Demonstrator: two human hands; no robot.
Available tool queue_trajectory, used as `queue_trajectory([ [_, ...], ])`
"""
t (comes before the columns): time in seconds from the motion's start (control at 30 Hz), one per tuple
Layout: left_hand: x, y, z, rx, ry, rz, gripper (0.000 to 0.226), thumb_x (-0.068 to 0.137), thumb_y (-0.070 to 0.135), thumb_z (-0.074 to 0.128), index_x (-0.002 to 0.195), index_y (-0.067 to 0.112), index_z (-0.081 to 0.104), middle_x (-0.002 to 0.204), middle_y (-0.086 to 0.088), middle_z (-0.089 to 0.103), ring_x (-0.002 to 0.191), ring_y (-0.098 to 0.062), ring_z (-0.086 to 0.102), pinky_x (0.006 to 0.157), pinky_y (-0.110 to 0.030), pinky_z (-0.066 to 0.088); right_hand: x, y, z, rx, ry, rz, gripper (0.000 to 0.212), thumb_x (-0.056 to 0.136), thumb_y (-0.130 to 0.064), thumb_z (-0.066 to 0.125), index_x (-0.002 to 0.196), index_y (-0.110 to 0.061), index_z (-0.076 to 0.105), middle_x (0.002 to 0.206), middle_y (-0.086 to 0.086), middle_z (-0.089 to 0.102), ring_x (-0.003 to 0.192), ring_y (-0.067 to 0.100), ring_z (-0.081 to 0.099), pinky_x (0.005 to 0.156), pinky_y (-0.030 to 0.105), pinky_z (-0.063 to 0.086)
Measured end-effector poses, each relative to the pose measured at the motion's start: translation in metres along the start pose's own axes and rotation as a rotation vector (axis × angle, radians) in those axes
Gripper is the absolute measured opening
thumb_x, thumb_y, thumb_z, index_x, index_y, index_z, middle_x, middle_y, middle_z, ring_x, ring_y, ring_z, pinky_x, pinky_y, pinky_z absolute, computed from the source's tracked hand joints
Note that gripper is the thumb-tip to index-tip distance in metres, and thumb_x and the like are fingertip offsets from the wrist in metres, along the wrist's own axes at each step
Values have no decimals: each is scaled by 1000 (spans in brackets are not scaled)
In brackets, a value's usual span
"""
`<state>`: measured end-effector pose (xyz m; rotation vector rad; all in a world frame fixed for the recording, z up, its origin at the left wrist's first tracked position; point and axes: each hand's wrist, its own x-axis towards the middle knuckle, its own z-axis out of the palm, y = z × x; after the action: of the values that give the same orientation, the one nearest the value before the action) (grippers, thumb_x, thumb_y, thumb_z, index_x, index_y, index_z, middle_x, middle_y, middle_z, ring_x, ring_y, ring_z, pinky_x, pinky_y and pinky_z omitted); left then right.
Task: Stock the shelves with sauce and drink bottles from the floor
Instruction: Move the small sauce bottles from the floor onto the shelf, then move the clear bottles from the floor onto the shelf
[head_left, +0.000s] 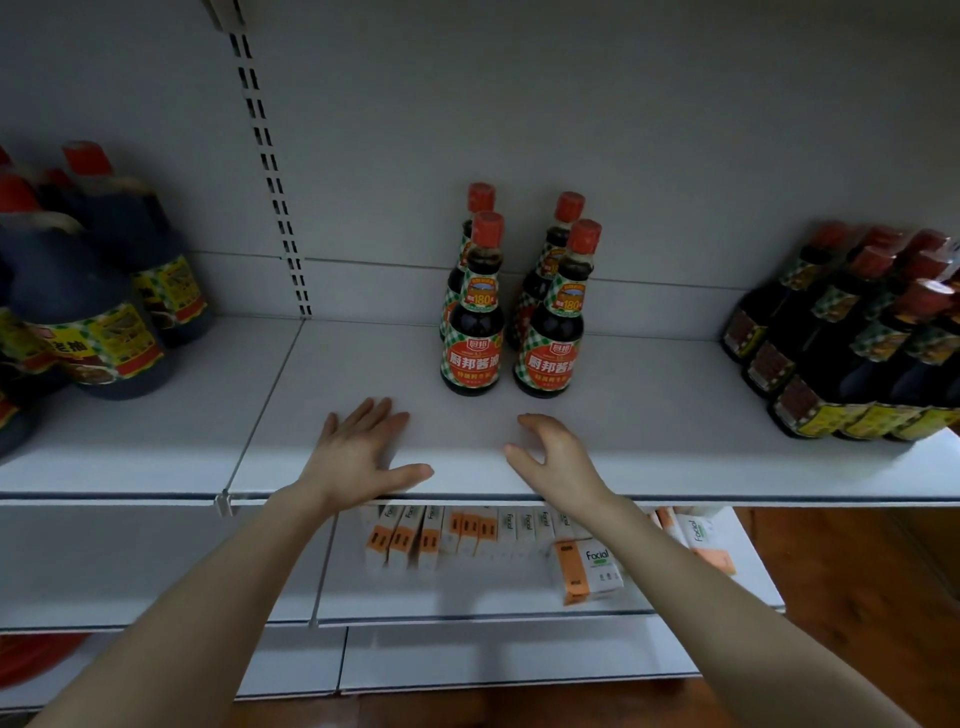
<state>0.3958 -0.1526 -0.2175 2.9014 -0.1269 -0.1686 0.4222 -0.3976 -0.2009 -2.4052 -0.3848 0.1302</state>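
Observation:
Several dark soy sauce bottles (472, 322) with red caps and red-green labels stand upright in two rows of two on the white shelf (675, 415). My left hand (358, 452) hovers flat over the shelf's front, fingers straight, just left of and below the front left bottle. My right hand (550, 457) is in front of the front right bottle, fingers loosely curved and holding nothing. Neither hand touches a bottle.
Large dark sauce jugs (104, 312) crowd the shelf's left end. A block of smaller dark bottles with yellow labels (857, 353) fills the right end. The lower shelf holds facial tissue packs (592, 569). A slotted upright (275, 182) runs up the back panel. Wooden floor (857, 597) shows at right.

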Motion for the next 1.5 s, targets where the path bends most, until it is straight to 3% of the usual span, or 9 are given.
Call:
queue_trajectory([
  [0.2, -3, 4, -8, -22, -33, -9, 127, 40, 94, 11, 145, 23, 24, 156, -2, 11, 144, -18, 6, 114, -47, 9, -4, -1, -5, -26, -28, -9, 48, 92, -27, 53, 134, -5, 43, 139, 10, 45, 128, 21, 42, 100, 21, 30],
  [0.33, -19, 10, -15, -78, 111, -18, 107, 53, 81, 20, 131, 13, 46, 144, -7, 39, 137, -21, 27, 108, -44, 23, -1, -11, -2, -50, -60, -54, 47, 92, -27, 54, 132, -4, 45, 137, 11, 47, 125, 21, 43, 95, 19, 30],
  [0.53, -83, -27, -28, -155, 282, -115, 99, 61, 76, 22, 133, 14, 47, 144, -6, 42, 139, -17, 28, 113, -39, 21, 15, -62, 32, -30, -133, -181, 45, 91, -27, 55, 130, -6, 47, 137, 9, 47, 126, 21, 43, 93, 17, 29],
  [0.63, -129, -58, -38, -197, 344, -217, 96, 63, 75, 24, 130, 12, 52, 141, -5, 46, 138, -17, 31, 113, -39, 20, 19, -105, 63, 1, -205, -273, 45, 90, -27, 56, 129, -6, 48, 137, 9, 46, 126, 21, 43, 96, 19, 31],
  [0.77, -203, -105, -45, -203, 368, -390, 97, 61, 75, 21, 133, 15, 48, 142, -4, 45, 138, -17, 30, 113, -37, 20, 13, -169, 114, 49, -315, -393, 43, 90, -25, 57, 128, -5, 49, 135, 11, 48, 122, 21, 47, 81, 4, 25],
  [0.93, -311, -167, -33, -223, 416, -626, 83, 72, 74, 36, 134, 19, 46, 142, 0, 45, 137, -14, 32, 113, -34, 20, -14, -249, 192, 35, -403, -552, 41, 89, -26, 59, 124, -6, 53, 129, 9, 53, 121, 22, 49, 96, 20, 33],
  [1.03, -380, -203, -24, -217, 433, -732, 57, 86, 51, 53, 134, 22, 46, 142, 3, 45, 137, -13, 30, 113, -32, 18, -42, -294, 243, 36, -455, -598, 42, 88, -27, 59, 123, -6, 52, 127, 10, 54, 122, 22, 48, 95, 21, 32],
  [1.37, -542, -289, 14, -282, 340, -1021, 59, 86, 50, 54, 134, 17, 45, 144, -2, 43, 140, -15, 25, 116, -38, 14, -118, -377, 378, -72, -667, -682, 42, 90, -24, 58, 126, -4, 51, 129, 12, 54, 122, 23, 48, 91, 14, 28],
  [1.5, -562, -313, 32, -338, 307, -1085, 61, 87, 49, 53, 136, 15, 44, 144, -3, 41, 140, -15, 25, 116, -38, 13, -117, -385, 418, -134, -729, -658, 47, 90, -30, 57, 130, -8, 48, 134, 9, 51, 124, 21, 46, 101, 24, 32],
])
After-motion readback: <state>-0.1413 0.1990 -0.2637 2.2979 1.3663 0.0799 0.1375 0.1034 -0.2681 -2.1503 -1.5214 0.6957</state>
